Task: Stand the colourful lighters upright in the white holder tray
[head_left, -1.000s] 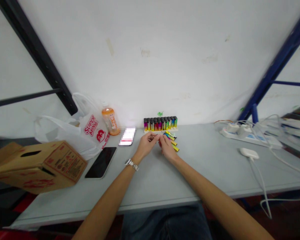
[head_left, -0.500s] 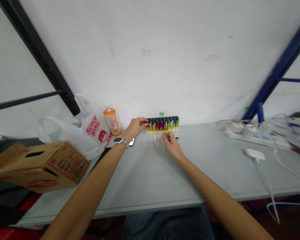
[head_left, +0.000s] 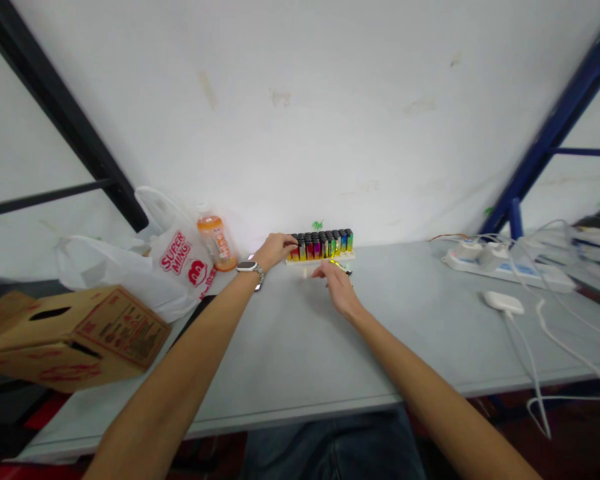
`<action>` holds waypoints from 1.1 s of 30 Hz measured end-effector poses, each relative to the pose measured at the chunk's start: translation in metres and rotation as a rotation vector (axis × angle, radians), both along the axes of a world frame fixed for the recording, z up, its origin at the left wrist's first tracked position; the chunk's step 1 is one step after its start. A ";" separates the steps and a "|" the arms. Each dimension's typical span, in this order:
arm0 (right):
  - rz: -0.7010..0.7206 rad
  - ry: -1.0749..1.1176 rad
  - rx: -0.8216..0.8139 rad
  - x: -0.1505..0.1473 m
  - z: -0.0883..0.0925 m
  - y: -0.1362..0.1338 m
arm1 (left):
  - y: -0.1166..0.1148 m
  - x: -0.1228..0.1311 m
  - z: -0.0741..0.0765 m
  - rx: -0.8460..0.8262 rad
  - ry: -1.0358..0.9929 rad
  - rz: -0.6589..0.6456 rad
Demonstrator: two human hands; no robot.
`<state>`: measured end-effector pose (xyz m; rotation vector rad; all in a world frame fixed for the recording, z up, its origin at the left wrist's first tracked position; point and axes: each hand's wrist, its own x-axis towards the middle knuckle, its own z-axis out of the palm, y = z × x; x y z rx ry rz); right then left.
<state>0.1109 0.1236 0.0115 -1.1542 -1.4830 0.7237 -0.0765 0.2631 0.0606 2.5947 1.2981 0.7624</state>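
Rows of shiny multicoloured lighters point(head_left: 323, 247) with black tops stand upright in a pale tray point(head_left: 347, 256) near the wall. My left hand point(head_left: 278, 248) is at the tray's left end, fingertips together against the leftmost lighters; what they pinch, if anything, is too small to tell. In front of the tray, my right hand point(head_left: 334, 277) is low over the table with its fingers bent. A yellow, shiny lighter with a dark end point(head_left: 341, 267) shows just behind that hand; whether the fingers grip it is unclear.
An orange drink bottle point(head_left: 217, 241), a white plastic bag point(head_left: 173, 267) and a cardboard box point(head_left: 80, 337) are at the left. A phone lies partly under my left wrist. On the right are a power strip point(head_left: 510, 267), a white charger point(head_left: 503, 303) and loose cables.
My right hand has shifted slightly left and its fingers have loosened from a tighter curl. The yellow lighter behind it shows more now. The camera view has shifted a little.
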 end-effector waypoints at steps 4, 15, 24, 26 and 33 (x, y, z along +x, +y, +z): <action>-0.098 -0.007 0.050 0.011 0.004 0.004 | -0.015 0.005 -0.008 0.212 0.116 0.108; -0.327 -0.377 -0.025 0.058 -0.016 0.020 | -0.039 0.023 -0.022 0.279 0.187 0.208; -0.282 -0.810 -0.127 0.043 -0.027 0.015 | -0.083 0.046 -0.042 0.339 -0.018 0.181; -0.197 -0.867 -0.130 0.040 -0.030 0.015 | -0.094 0.056 -0.054 0.276 -0.023 0.114; -0.034 -0.951 -0.022 0.018 -0.031 0.008 | -0.098 0.044 -0.083 0.010 -0.011 -0.055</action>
